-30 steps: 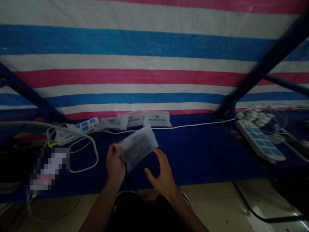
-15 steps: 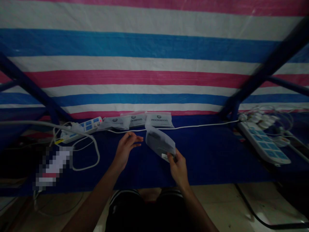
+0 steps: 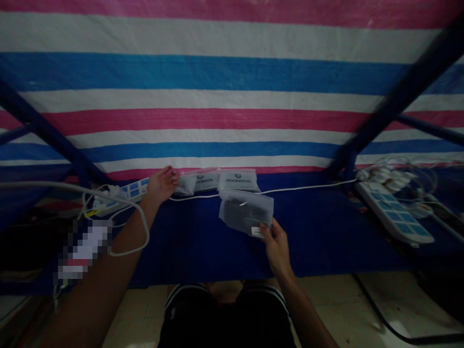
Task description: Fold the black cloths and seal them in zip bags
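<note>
Power strip (image 3: 123, 192) lies on the blue cloth (image 3: 326, 251) at ten o'clock, with a white cable (image 3: 217, 196) running behind. Left hand (image 3: 163, 184), at eleven o'clock, is loosely curled at the edge of the leftmost ROCKBROS pouch (image 3: 184, 185); contact cannot be confirmed. Middle ROCKBROS pouch (image 3: 206, 182) and right ROCKBROS pouch (image 3: 238, 180) lie at twelve. Frosted plastic pouch (image 3: 246, 212), at half past twelve, is pinched at its lower right corner by the right hand (image 3: 277, 247), at one o'clock. It appears light, soft and slippery; firmest hold is judged at the sealed edge. Second power strip (image 3: 393, 212) lies at two o'clock.
</note>
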### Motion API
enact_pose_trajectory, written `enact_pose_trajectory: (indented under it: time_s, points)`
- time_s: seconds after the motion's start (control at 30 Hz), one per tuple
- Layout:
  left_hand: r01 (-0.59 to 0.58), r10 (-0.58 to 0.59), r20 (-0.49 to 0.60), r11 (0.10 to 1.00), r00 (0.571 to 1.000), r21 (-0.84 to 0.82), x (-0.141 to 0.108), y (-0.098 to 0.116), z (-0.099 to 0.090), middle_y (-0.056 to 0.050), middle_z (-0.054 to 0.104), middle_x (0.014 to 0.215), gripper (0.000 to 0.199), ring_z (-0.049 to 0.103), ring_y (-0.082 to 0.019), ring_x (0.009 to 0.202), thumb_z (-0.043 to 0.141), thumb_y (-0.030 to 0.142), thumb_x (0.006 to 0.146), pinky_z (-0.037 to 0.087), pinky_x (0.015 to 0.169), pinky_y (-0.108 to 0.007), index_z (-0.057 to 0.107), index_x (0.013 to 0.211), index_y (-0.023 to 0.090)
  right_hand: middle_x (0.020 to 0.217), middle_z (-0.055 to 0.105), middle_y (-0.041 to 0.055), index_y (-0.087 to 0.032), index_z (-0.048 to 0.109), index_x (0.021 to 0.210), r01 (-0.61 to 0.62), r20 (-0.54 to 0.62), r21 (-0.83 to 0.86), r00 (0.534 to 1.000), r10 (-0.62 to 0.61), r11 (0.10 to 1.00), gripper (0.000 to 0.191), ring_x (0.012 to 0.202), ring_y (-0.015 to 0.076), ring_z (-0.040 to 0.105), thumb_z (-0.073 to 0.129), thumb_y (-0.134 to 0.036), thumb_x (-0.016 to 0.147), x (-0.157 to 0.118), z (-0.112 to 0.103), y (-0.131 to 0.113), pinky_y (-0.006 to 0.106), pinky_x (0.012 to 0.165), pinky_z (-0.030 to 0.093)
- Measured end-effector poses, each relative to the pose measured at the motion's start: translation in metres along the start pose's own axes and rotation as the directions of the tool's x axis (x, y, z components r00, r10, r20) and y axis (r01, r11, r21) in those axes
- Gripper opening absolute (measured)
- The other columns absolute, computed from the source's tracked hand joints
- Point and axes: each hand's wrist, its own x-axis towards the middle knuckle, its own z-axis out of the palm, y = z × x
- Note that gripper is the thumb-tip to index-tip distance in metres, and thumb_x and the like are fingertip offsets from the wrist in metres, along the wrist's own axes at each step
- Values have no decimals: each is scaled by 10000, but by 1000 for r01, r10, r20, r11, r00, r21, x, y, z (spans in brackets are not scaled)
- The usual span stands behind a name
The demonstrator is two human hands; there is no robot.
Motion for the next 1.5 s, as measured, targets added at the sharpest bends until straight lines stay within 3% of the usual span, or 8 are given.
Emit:
enact_pose_trajectory:
  time_s: [0.17, 0.4, 0.47, 0.57, 0.73, 1.0, 1.2, 1.5]
  points:
    - [-136, 138, -17, 989, 990, 65, -1, -2, -6, 49, 517, 603, 142, 482, -92, 461, 566, 253, 924, 383, 442, -181, 506, 805, 206, 870, 746, 12, -205, 698, 1098, -63, -79, 168, 994, 77, 984, 490, 743, 211, 701, 824, -543, 766, 14, -2, -2, 340, 632, 624]
    - [-344, 315, 138, 848, 939, 404, -66, -90, -6, -28, 713, 858, 90, 675, -172, 838, 703, 274, 889, 539, 739, -249, 673, 881, 189, 805, 732, -15, -202, 701, 949, 27, -192, 374, 980, 49, 927, 456, 653, 144, 675, 905, -500, 670, 78, -20, -4, 269, 562, 610]
    - [-579, 377, 441, 496, 815, 647, -80, -112, -3, -65, 741, 1066, 158, 680, -226, 1066, 580, 297, 981, 531, 993, -382, 702, 1029, 209, 776, 720, -18, -196, 700, 907, 49, -207, 390, 978, 35, 920, 445, 641, 133, 667, 915, -495, 656, 100, -21, -2, 257, 555, 607]
    - [-732, 259, 692, 102, 674, 674, -85, -135, 1, -99, 699, 1314, 260, 605, -268, 1313, 499, 262, 1027, 438, 1161, -497, 656, 1230, 221, 737, 699, -20, -190, 686, 868, 57, -229, 372, 973, 33, 926, 445, 617, 130, 659, 910, -509, 656, 130, -17, 4, 264, 549, 613]
    - [-715, 135, 723, -109, 677, 690, -76, -150, 2, -109, 602, 1496, 318, 530, -276, 1426, 493, 257, 1047, 414, 1206, -533, 611, 1340, 220, 705, 681, -25, -199, 662, 862, 71, -254, 301, 967, 8, 951, 457, 593, 128, 657, 870, -566, 689, 164, -11, 15, 270, 559, 620]
    - [-701, 130, 716, -148, 686, 698, -78, -151, 1, -98, 593, 1515, 339, 519, -264, 1442, 497, 204, 1033, 425, 1209, -519, 617, 1349, 222, 742, 721, 10, -192, 702, 973, 67, -282, -30, 957, -73, 997, 520, 702, 209, 702, 719, -670, 770, 182, -29, 27, 390, 699, 636]
    - [-704, 142, 719, -143, 681, 695, -77, -153, 1, -102, 596, 1511, 349, 530, -263, 1431, 494, 184, 1023, 430, 1208, -515, 618, 1347, 216, 952, 800, 106, -171, 767, 1130, 60, -267, -369, 949, -168, 927, 413, 1004, 326, 727, 743, -376, 772, 175, -50, 24, 488, 1011, 512]
    - [-704, 203, 703, -80, 682, 706, -79, -153, 0, -119, 601, 1457, 340, 562, -287, 1376, 488, 182, 1017, 464, 1167, -539, 585, 1339, 227, 913, 812, 58, -207, 798, 1022, 157, -114, -418, 968, -224, 895, 268, 915, 286, 738, 690, -277, 788, 159, -33, 24, 461, 962, 543]
